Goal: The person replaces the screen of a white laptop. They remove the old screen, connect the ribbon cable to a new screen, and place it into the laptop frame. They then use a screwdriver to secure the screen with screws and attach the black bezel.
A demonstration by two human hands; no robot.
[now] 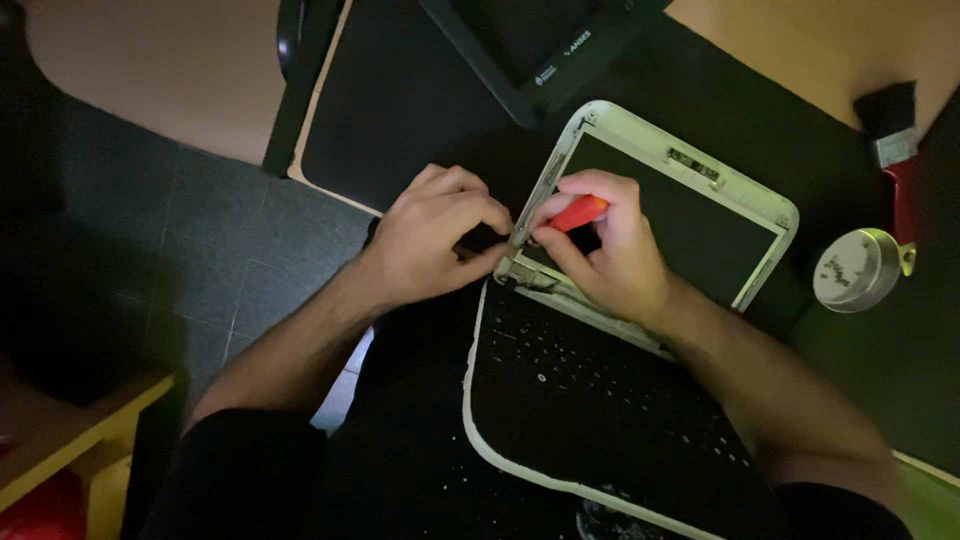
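Hands meet at the hinge corner of a small white-rimmed laptop with black keyboard and dark screen (640, 330), which lies opened flat across the near edge of the black-matted worktop (420, 110), its base overhanging toward the person. The right hand (610, 250) has its fingers (590, 188) closed around a tool with an orange-red handle (578, 213), gripped close to the tip, likely for control. That handle's long axis runs left-down to right-up, its working end pointing left and down at the hinge, where the lid meets the base. The left hand (435, 240) curls tight against the same corner, apparently steadying the lid; whether it pinches anything I cannot tell. Toward the worktop's right edge sit a round silvery tin (858, 270) and a red-handled brush with black bristles (895, 140), well apart from the hands. A dark screen panel (530, 40) lies by the far edge.
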